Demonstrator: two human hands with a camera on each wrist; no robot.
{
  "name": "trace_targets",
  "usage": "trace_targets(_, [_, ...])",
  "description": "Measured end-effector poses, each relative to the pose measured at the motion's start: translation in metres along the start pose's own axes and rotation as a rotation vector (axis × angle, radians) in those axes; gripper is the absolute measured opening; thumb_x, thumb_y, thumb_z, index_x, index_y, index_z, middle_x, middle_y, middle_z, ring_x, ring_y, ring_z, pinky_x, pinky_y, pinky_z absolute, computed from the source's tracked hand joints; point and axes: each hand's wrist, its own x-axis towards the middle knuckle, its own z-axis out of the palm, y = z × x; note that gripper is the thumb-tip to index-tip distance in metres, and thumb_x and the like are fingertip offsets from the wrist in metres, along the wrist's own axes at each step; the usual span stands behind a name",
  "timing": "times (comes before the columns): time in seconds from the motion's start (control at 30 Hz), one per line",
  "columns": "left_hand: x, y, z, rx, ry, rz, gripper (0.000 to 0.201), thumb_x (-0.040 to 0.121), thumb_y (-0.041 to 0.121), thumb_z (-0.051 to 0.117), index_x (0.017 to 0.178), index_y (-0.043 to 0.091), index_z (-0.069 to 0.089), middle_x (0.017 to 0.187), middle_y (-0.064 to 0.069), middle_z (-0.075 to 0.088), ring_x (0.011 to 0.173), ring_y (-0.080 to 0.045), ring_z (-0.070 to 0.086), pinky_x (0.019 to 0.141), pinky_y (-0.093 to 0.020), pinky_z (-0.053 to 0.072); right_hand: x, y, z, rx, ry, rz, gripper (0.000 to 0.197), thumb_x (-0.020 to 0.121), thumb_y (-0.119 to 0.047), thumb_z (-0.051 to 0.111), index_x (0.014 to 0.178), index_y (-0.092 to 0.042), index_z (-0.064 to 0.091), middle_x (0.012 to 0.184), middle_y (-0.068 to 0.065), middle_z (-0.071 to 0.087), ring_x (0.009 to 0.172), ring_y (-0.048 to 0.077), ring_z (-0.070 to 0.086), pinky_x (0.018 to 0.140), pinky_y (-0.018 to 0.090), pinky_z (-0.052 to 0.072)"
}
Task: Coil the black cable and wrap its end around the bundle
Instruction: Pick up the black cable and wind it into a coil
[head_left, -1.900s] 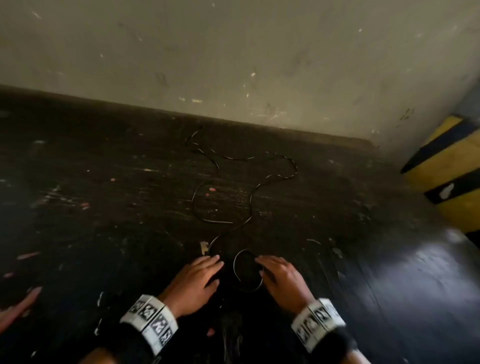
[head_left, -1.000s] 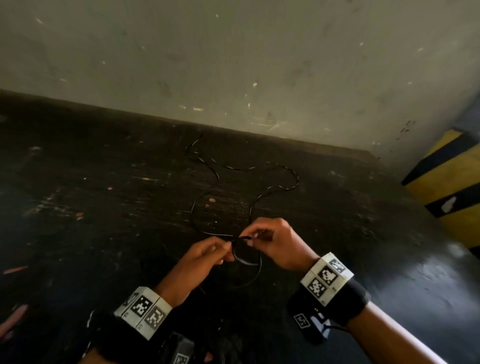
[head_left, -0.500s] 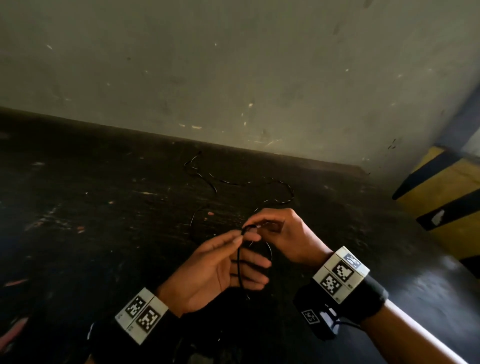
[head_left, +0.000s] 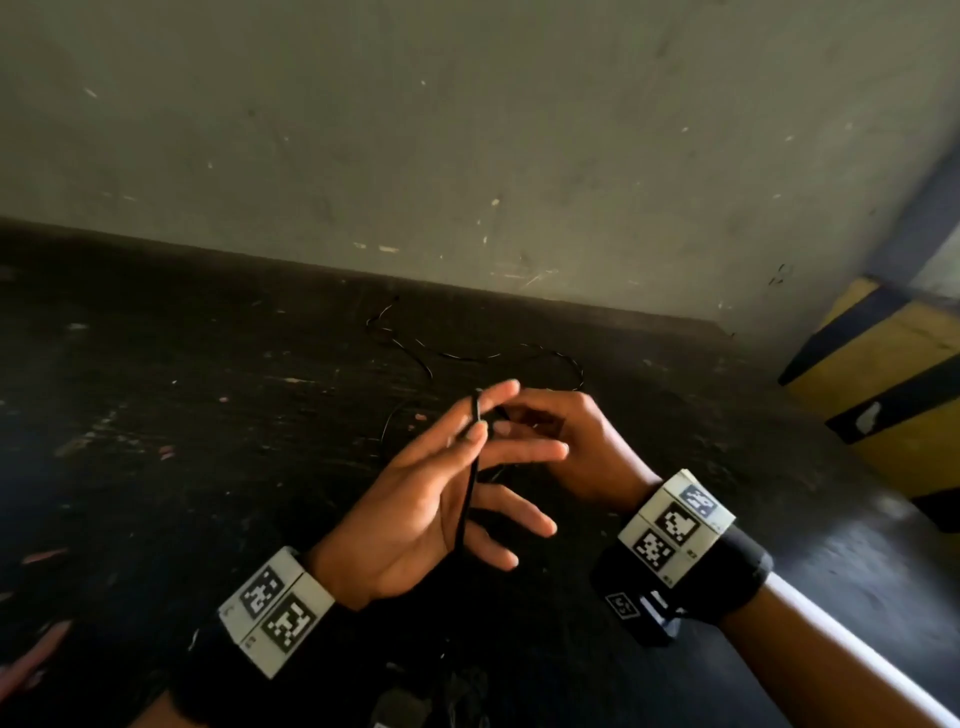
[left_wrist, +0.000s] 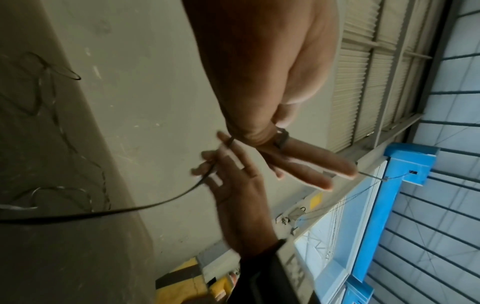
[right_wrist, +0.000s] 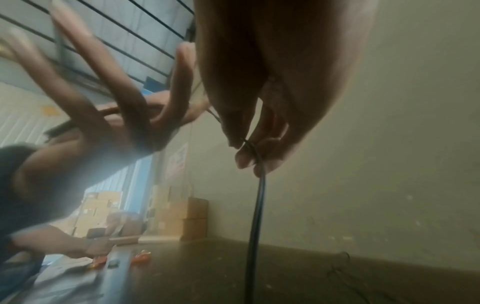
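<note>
Head view: dim overall; dark table (head_left: 156, 415) nearly black, black cable (head_left: 470, 483) hard to separate from it. Pale wall (head_left: 467, 130) evenly lit, no hard shadows. Glare patch on the table surface to the right of the right hand (head_left: 576, 441); straight edges bow near the frame borders.
Left wrist view: brighter; daylight from a window (left_wrist: 441, 185) beyond the left hand (left_wrist: 259, 61), fingers slightly motion-blurred.
Right wrist view: hazy, low contrast; backlit, heavy blur on the left hand, background soft.
</note>
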Motion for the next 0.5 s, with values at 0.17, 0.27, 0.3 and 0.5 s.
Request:
trace_targets(0.17, [0.003, 0.009, -0.012, 0.027, 0.098, 0.139, 0.042, 0.097, 0.031, 0.031, 0.137, 0.036, 0.041, 0.120, -0.016, 0.068, 0.082, -0.027, 0.073, 0.051, -0.030, 0.059, -0.017, 0.017, 0.032, 0.131, -0.013, 0.147, 0.016, 0.089, -0.002, 0.056, 0.101, -0.009, 0.065, 0.093, 0.015, 0.069, 0.082, 0.027, 0.068, 0.071, 0.043, 0.057])
trace_targets(0.27, [0.008, 0.008, -0.023, -0.008, 0.181, 0.174, 0.042, 0.099, 0.028, 0.031, 0.139, 0.030, 0.042, 0.124, -0.016, 0.065, 0.100, -0.035, 0.069, 0.062, -0.037, 0.061, -0.023, 0.015, 0.055, 0.084, -0.090, 0.191, 0.013, 0.091, -0.009, 0.057, 0.097, -0.018, 0.064, 0.090, 0.005, 0.070, 0.078, 0.016, 0.069, 0.072, 0.040, 0.059])
trace_targets(0.3, [0.009, 0.008, -0.026, -0.014, 0.211, 0.187, 0.041, 0.099, 0.027, 0.031, 0.139, 0.029, 0.042, 0.127, -0.017, 0.063, 0.103, -0.036, 0.067, 0.067, -0.040, 0.061, -0.023, 0.013, 0.062, 0.090, -0.114, 0.214, 0.013, 0.092, -0.012, 0.057, 0.096, -0.021, 0.064, 0.087, 0.002, 0.070, 0.076, 0.013, 0.069, 0.073, 0.040, 0.059])
trace_targets(0.5, [0.013, 0.019, -0.054, 0.077, 0.390, 0.350, 0.042, 0.092, 0.030, 0.041, 0.134, 0.034, 0.045, 0.146, -0.015, 0.043, 0.117, -0.032, 0.060, 0.089, -0.054, 0.053, -0.034, -0.002, 0.078, 0.242, -0.295, 0.417, 0.026, 0.094, -0.012, 0.052, 0.121, -0.012, 0.054, 0.077, 0.003, 0.066, 0.067, 0.014, 0.064, 0.067, 0.031, 0.056])
